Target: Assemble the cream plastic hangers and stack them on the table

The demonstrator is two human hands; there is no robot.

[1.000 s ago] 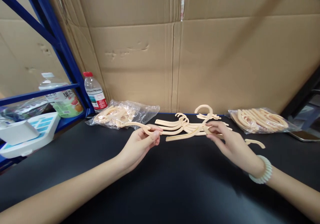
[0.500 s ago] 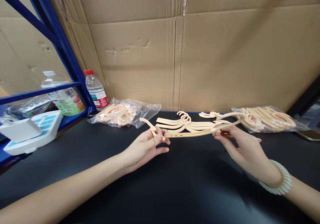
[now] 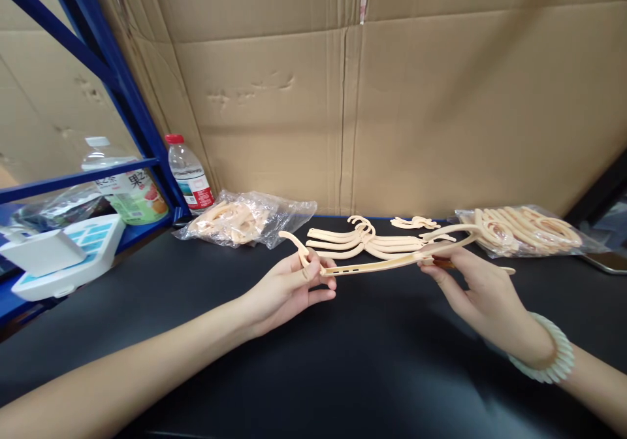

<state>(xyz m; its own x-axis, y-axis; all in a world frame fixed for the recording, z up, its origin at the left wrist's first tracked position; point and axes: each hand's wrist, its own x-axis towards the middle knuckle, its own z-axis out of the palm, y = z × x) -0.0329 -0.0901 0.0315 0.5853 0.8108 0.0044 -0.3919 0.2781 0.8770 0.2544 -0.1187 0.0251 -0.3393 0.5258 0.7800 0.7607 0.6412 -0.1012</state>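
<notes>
A beige plastic clothes hanger (image 3: pixel 372 267) is held level above the black table. My right hand (image 3: pixel 482 295) grips it near its middle, with the hook reaching up and back past the fingers. My left hand (image 3: pixel 294 289) pinches a small curved beige piece (image 3: pixel 294 242) between thumb and fingers, against the slotted left end of the hanger arm. Whether the two parts are joined there I cannot tell; fingertips cover the contact. Just behind lie several fanned-out hangers (image 3: pixel 337 243) and a small pile of curved beige pieces (image 3: pixel 415 223).
A clear bag of beige parts (image 3: pixel 235 220) lies at the back left, another bag of hangers (image 3: pixel 529 230) at the back right. A red-capped bottle (image 3: pixel 190 176) stands beside the blue rack (image 3: pixel 122 109). A white-and-blue device (image 3: pixel 68 256) sits at left. Cardboard (image 3: pixel 274 125) forms the back wall.
The left hand and small piece have shifted slightly right and down, and the piece stands more upright against the hanger end. The right hand keeps its grip almost unmoved.
</notes>
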